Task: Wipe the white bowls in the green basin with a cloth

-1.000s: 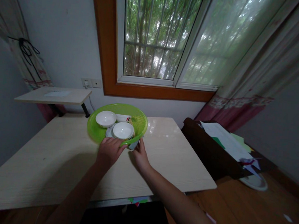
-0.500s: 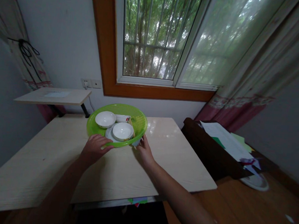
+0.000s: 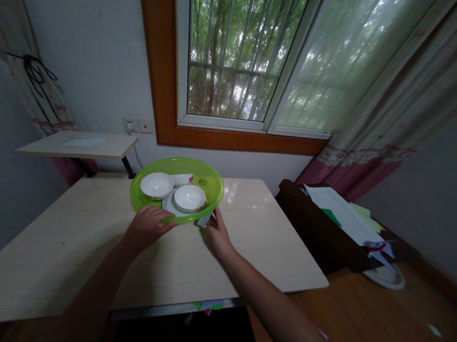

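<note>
A green plastic basket [image 3: 161, 166] is tilted toward me over the table. My left hand [image 3: 147, 227] grips its near rim, thumb underneath. At the front right, my right hand [image 3: 218, 233] is closed around a small pale grey-blue piece [image 3: 204, 220] just below the rim; its kind is unclear. Inside the basket are a larger white bowl [image 3: 156, 185] on the left and a smaller white bowl [image 3: 189, 198] on a white plate [image 3: 169, 203]. Behind them lies a white item with a red mark [image 3: 182, 179]. Thin sticks partly show beside the smaller bowl.
The pale table [image 3: 266, 237] reaches to the wall below the window. A small raised shelf [image 3: 80, 144] stands at back left, near a wall socket [image 3: 137, 126]. Right of the table is a dark brown piece of furniture [image 3: 307, 224] with papers [image 3: 341, 214] on it.
The basket has shifted slightly left. Within it, the larger bowl has slid left, the smaller bowl a little right and back, and the white item has turned. More of the grey-blue piece shows.
</note>
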